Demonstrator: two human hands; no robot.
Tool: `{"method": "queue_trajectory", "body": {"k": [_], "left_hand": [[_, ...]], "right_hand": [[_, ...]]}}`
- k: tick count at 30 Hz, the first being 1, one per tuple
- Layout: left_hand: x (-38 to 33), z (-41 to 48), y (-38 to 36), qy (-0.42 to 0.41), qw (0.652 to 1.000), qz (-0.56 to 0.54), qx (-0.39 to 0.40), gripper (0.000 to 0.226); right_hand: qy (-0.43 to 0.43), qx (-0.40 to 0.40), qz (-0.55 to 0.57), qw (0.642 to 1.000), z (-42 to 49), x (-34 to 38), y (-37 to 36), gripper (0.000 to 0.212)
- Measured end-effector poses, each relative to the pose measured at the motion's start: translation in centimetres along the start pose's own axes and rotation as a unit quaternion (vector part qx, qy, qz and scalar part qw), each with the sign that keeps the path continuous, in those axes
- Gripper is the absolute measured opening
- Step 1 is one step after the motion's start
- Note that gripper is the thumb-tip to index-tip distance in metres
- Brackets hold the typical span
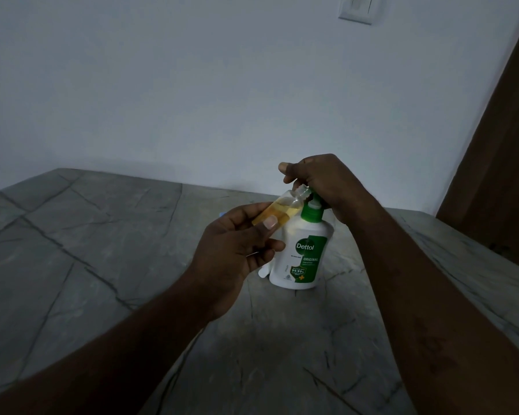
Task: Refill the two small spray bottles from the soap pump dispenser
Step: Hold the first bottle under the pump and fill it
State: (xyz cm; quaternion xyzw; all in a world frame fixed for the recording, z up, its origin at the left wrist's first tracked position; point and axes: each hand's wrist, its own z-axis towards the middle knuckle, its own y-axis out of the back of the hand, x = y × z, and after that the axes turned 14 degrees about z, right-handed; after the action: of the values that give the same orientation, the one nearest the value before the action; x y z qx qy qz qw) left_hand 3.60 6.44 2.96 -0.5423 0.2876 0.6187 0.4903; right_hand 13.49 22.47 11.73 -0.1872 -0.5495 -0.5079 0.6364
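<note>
A white Dettol soap dispenser with a green pump stands upright on the grey stone counter. My right hand covers the pump head from above, fingers curled over it. My left hand holds a small clear bottle with yellow liquid inside, tilted so its open neck sits just under the pump spout. The thumb lies across the bottle's side. The pump head itself is hidden under my right hand.
A small white object peeks out behind the dispenser's base on the left. A bit of blue shows behind my left hand. A brown wooden door stands at the right, a light switch on the wall.
</note>
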Motion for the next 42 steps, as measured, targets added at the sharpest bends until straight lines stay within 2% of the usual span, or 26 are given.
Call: {"method": "queue_trajectory", "body": {"k": [14, 22, 30, 42], "left_hand": [[0.14, 0.00, 0.02, 0.007, 1.000, -0.002, -0.005, 0.045], [0.19, -0.11, -0.03, 0.013, 1.000, 0.008, -0.006, 0.046], [-0.06, -0.19, -0.15, 0.005, 1.000, 0.003, 0.002, 0.045], [0.01, -0.19, -0.12, 0.010, 1.000, 0.010, -0.004, 0.046]], "right_hand": [[-0.065, 0.033, 0.033, 0.997, 0.17, -0.56, -0.06, 0.018], [-0.058, 0.045, 0.007, 0.997, 0.01, -0.40, 0.02, 0.027], [-0.006, 0.021, -0.030, 0.999, 0.43, -0.20, 0.21, 0.032], [-0.066, 0.067, -0.001, 0.996, 0.02, -0.32, 0.04, 0.029]]}}
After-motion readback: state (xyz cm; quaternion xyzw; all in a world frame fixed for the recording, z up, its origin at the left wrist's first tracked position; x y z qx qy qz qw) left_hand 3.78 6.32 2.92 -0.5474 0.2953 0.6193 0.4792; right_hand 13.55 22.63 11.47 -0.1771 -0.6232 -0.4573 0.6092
